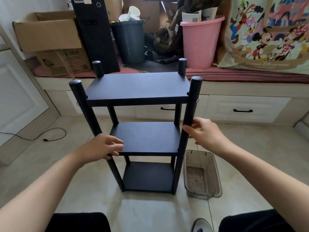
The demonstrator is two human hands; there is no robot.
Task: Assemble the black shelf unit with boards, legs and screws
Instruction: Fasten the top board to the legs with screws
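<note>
Black shelf unit (pixel 138 91) stands upright on the tiled floor (pixel 83 173) before me: three flat matte boards, four round legs with capped tops. My left hand (pixel 102 147) curls round the front left leg (pixel 93 128) at the middle board (pixel 145 137), fingers lying over the board's corner. My right hand (pixel 205 133) is loosely spread, fingertips touching the front right leg (pixel 189 114), grasping nothing. Clear plastic bin (pixel 201 174) just right of the base.

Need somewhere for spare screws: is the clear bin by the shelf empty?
Looks empty: the bin's bare bottom shows through; only moulded marks visible.
</note>
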